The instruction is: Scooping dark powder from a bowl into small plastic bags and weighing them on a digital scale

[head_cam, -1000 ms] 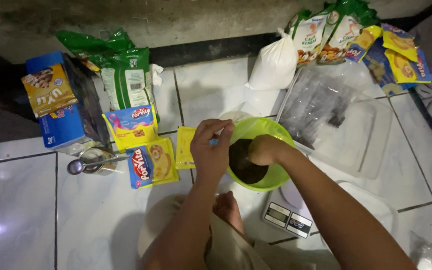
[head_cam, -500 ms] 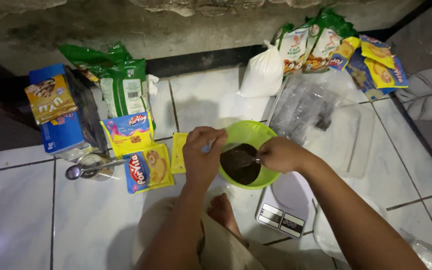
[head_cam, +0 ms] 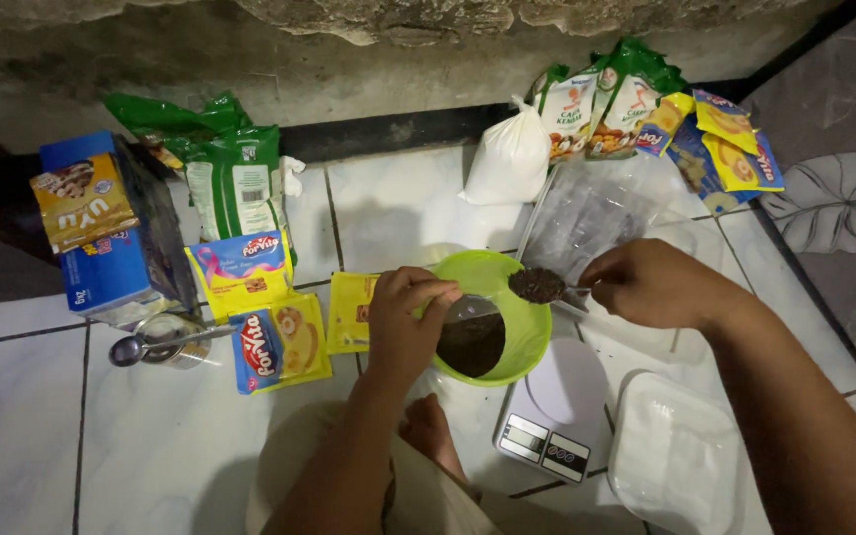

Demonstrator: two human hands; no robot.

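Note:
A lime green bowl (head_cam: 522,327) holding dark brown powder (head_cam: 471,344) is tilted on the white tiled floor. My left hand (head_cam: 404,319) grips the bowl's near-left rim. My right hand (head_cam: 652,282) holds a spoon (head_cam: 539,285) heaped with the same dark powder, lifted just above the bowl's right rim. A small white kitchen scale (head_cam: 551,414) sits right in front of the bowl. My bare foot (head_cam: 430,433) shows below the bowl.
Yellow and blue sachets (head_cam: 274,340) lie left of the bowl, beside a metal tin with a spoon (head_cam: 163,342), a blue carton (head_cam: 111,238) and green bags (head_cam: 235,178). A white bag (head_cam: 509,159), clear plastic (head_cam: 587,218) and more packets (head_cam: 735,149) lie behind; a white lid (head_cam: 678,456) lies at right.
My right hand has come out of the bowl and moved right, lifting a spoonful of dark powder over the rim. The left hand stays on the rim; the camera has shifted.

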